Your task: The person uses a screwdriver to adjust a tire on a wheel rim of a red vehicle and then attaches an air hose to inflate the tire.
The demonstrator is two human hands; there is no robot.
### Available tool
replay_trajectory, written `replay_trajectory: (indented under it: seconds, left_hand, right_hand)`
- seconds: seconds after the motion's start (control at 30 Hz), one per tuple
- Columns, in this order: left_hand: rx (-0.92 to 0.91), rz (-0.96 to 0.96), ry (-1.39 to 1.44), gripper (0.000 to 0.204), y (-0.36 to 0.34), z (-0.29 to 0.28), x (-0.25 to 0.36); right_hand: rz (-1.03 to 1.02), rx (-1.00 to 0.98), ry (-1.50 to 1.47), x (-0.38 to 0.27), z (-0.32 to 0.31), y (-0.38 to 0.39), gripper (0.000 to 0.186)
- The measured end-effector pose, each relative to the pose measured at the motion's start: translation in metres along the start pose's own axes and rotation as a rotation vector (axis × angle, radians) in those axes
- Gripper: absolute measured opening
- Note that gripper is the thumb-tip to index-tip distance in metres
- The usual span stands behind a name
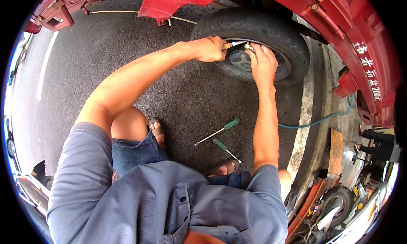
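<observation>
A black tyre (212, 24) on a grey wheel rim (241, 60) is in front of me, under a red vehicle body (182, 1). My left hand (210, 49) is closed round an orange-handled tool (227, 45). The tool's pale metal shaft points right, across the upper part of the rim. My right hand (264, 62) reaches to the same spot, its fingers closed on a small brass-coloured metal piece (249, 47) beside the shaft's tip. Its exact kind is too small to tell. Two green-handled screwdrivers (232, 123) (220, 144) lie on the asphalt between my feet and the wheel.
A blue-green hose (316, 123) runs over the ground at the right, crossing a white painted line (306, 104). Red vehicle panels (369, 62) curve round the top and right. A wooden board (335, 152) and a cluttered heap with a small tyre (339, 205) are at lower right. Another person's dark-clothed legs (378, 143) show at far right.
</observation>
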State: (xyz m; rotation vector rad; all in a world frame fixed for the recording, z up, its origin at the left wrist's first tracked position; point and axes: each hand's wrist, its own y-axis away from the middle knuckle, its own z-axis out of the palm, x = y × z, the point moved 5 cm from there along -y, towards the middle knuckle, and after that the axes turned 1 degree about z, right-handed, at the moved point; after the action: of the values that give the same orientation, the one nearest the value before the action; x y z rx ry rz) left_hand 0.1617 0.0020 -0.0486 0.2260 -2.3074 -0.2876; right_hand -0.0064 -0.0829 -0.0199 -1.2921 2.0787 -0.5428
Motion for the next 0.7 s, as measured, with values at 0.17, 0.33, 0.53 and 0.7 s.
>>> replay_trajectory:
  seconds: [0.17,0.33,0.53,0.7]
  left_hand:
    - [0.030,-0.008,-0.005,0.016,-0.0017,0.0019,-0.0025]
    - [0.043,0.021,-0.011,0.017,0.0021,-0.0001,0.0024]
    - [0.076,-0.017,-0.019,0.017,0.0029,0.0008,0.0050]
    - [0.061,-0.024,-0.015,0.019,0.0006,0.0015,0.0003]
  right_hand:
    - [0.006,-0.007,-0.003,0.0043,0.0021,0.0009,0.025]
    - [0.009,-0.004,-0.035,0.0066,0.0041,0.0009,0.026]
    - [0.001,0.012,-0.039,0.0063,0.0044,0.0020,0.024]
    - [-0.004,0.009,-0.049,0.0055,0.0049,0.0009,0.023]
